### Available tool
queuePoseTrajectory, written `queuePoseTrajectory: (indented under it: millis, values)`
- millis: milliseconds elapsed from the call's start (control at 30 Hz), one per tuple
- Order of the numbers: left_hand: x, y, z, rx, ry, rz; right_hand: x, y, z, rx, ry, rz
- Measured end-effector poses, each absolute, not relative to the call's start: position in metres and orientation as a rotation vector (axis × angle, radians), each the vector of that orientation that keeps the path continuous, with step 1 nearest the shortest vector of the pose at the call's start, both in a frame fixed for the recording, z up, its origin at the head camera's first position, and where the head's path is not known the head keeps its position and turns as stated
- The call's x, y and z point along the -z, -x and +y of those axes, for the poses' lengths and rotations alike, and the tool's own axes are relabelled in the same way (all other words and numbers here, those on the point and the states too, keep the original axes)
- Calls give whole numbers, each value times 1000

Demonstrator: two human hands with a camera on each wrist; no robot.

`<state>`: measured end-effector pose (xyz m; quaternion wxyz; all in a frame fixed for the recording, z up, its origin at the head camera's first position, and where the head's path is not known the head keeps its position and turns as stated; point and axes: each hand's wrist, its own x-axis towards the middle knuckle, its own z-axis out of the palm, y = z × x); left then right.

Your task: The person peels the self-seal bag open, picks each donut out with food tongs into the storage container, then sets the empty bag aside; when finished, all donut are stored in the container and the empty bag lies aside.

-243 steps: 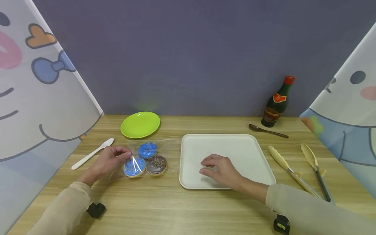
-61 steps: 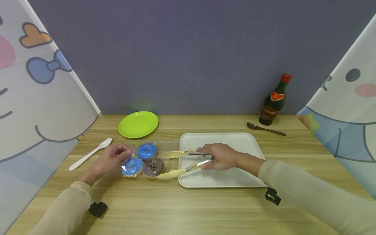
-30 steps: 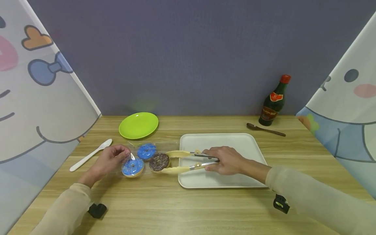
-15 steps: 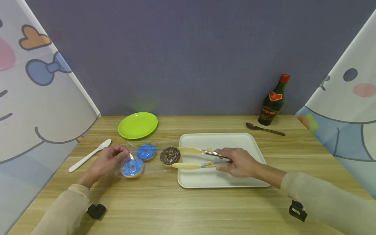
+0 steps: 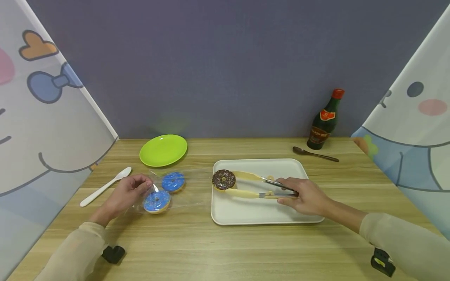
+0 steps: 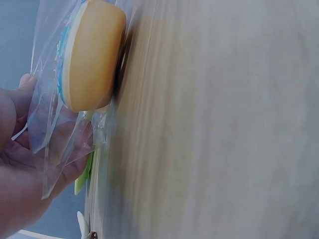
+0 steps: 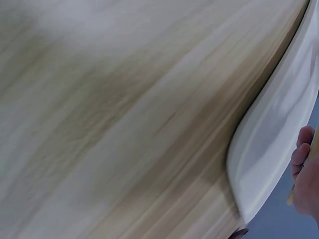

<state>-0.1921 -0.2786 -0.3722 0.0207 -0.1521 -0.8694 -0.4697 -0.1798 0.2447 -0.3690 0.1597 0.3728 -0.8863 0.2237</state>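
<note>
My left hand (image 5: 131, 191) pinches the edge of a clear plastic bag (image 5: 193, 199) lying on the table. Inside the bag are two blue-iced doughnuts; the nearer doughnut (image 5: 156, 201) sits right by my fingers, the other blue doughnut (image 5: 173, 181) just behind it. In the left wrist view the bag film (image 6: 45, 134) folds over my fingers beside a doughnut's tan side (image 6: 94, 55). My right hand (image 5: 304, 197) grips tongs (image 5: 242, 193) with cream tips. Between those tips is a chocolate doughnut (image 5: 223, 179) with sprinkles, over the left edge of a white tray (image 5: 246, 214).
A green plate (image 5: 163, 150) stands behind the bag, and a white spoon (image 5: 105, 187) lies left of my left hand. At the back right are a dark bottle (image 5: 321, 127) with a red cap and a brown wooden spoon (image 5: 314, 154).
My right hand has picked up the tongs from the right side. They have drawn the chocolate doughnut rightward out of the bag to the tray's edge. My left hand stays at the bag.
</note>
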Motion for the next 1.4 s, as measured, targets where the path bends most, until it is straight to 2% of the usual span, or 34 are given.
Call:
queuePoseTrajectory:
  millis: [333,667,1400]
  values:
    - [374,192,-278,1457,460,-2690,375,177,265,-559,-981,-2557]
    - [375,192,-279,1492,469,-2684,378,178,264,-479,-906,-2632]
    - [375,193,-280,1500,543,-2651,380,169,270,-526,-915,-2539]
